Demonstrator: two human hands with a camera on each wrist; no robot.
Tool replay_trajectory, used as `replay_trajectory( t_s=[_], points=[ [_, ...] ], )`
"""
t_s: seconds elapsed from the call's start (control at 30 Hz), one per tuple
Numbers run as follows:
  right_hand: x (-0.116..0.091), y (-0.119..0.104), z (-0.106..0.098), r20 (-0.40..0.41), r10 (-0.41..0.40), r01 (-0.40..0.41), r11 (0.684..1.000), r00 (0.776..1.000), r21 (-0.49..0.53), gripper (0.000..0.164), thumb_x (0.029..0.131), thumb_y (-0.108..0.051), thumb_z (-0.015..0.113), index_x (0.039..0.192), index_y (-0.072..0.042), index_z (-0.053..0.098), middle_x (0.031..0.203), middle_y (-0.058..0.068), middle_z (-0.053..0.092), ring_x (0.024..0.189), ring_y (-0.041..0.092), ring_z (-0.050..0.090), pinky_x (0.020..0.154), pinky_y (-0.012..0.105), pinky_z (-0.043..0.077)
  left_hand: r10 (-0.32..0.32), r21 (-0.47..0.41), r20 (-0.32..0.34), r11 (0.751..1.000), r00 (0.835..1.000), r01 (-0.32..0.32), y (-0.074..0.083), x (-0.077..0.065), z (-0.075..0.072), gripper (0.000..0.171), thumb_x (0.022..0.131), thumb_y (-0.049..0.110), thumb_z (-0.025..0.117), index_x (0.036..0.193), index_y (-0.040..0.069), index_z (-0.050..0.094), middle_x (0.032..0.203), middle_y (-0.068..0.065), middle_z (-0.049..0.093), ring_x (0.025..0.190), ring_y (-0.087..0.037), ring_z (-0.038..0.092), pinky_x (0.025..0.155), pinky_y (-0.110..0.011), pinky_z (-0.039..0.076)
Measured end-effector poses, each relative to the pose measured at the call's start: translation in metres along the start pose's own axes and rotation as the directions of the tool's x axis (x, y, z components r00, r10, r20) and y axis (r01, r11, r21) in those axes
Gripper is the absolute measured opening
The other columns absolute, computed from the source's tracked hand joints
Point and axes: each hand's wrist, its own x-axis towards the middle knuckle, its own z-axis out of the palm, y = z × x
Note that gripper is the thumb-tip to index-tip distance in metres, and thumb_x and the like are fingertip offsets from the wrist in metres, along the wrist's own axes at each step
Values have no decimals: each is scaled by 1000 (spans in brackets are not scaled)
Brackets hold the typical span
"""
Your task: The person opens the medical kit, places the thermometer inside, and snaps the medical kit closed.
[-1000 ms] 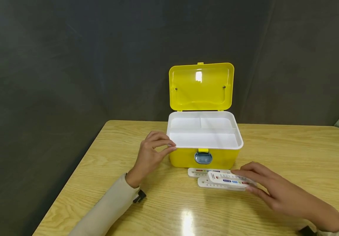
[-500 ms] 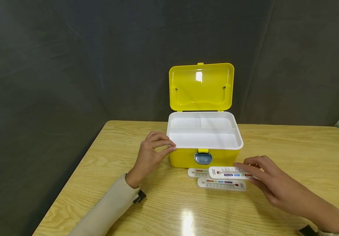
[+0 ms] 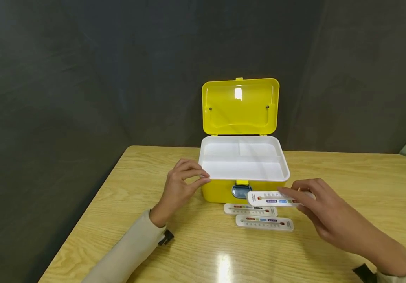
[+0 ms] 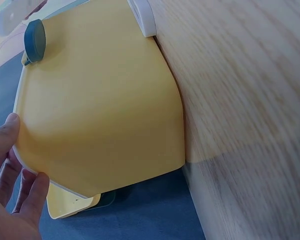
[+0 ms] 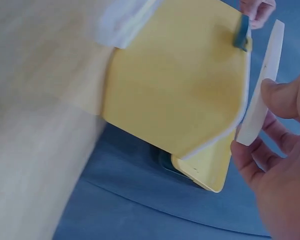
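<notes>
A white flat thermometer (image 3: 270, 199) with colored labels is held by its right end between the thumb and fingers of my right hand (image 3: 324, 214). It is raised in front of the yellow storage box (image 3: 217, 192), overlapping the blue-grey latch (image 3: 239, 191). In the right wrist view, the thermometer (image 5: 265, 85) shows edge-on beside the box rim. My left hand (image 3: 179, 182) pinches the front left corner of the box's white rim; the left wrist view shows the thumb and fingertips at that edge. Two more thermometers lie on the table, one (image 3: 250, 210) close to the box, the other (image 3: 264, 223) nearer me.
The box's lid (image 3: 239, 106) stands raised at the back. A white divided tray (image 3: 243, 169) with three compartments sits in its top. Wooden table (image 3: 188, 251) surface surrounds the box, and a dark cloth backdrop (image 3: 153, 78) hangs behind the table.
My right hand has lifted the thermometer up off the other two, toward the box front, uncovering both on the table. My left hand has stayed at the rim.
</notes>
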Motion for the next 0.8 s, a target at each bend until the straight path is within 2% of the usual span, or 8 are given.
replay_trajectory(
  t_s=[0.23,0.33,0.53,0.8],
  points=[
    [17,1,-6,-50,-20,21,999,999,27,54,110,-41,18,137,-21,60,112,-3,55,101,6,43,80,18,39,14,-6,5,1000,1000,-14,-1,0,1,9,78,9,83,87,10,81,93,-2,71,96,-19,58,90,-32,50],
    [20,1,-6,-43,-6,6,1000,999,15,55,110,-43,16,137,-23,60,113,-4,56,103,6,42,81,17,39,14,-1,9,1000,1000,-14,0,-1,2,9,78,9,83,87,10,81,93,-2,71,96,-19,58,89,-32,50],
    [28,4,-7,-54,-16,16,1000,998,0,58,109,-43,14,136,-20,60,113,0,56,103,9,44,80,16,39,11,-2,9,1000,1000,-11,-1,-1,4,10,78,9,83,88,11,81,94,-2,71,97,-19,58,89,-32,50],
    [40,6,-12,-42,28,-29,999,999,-27,61,108,-46,11,137,-22,59,115,3,57,104,16,47,82,25,39,19,-17,9,1000,1000,-19,-5,2,7,10,78,10,83,87,11,81,93,-2,71,96,-19,58,90,-32,49]
  ],
)
